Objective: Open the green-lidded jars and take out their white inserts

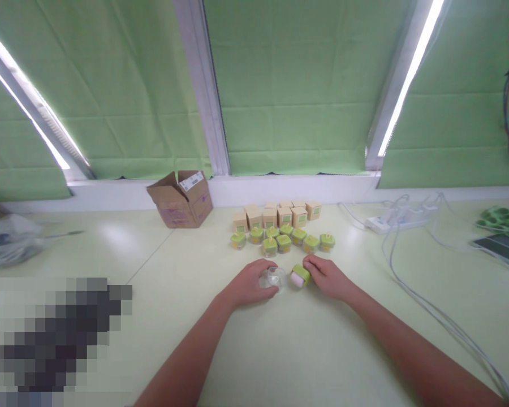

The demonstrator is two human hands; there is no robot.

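Observation:
My left hand is curled around a small clear plastic cup, thumb on the near side and fingers on the far side. Just to its right, my right hand pinches a green lid from its right side. The lid is tilted, and a pale pinkish-white piece shows on its underside. Cup and lid are apart. Beyond my hands stand several small clear containers with green lids, grouped loosely. Behind these is a cluster of small brown cardboard boxes with green labels.
An opened cardboard carton stands at the back left. A white power strip with trailing cables lies to the right, near a dark flat device and green moulded pieces. A plastic bag lies far left.

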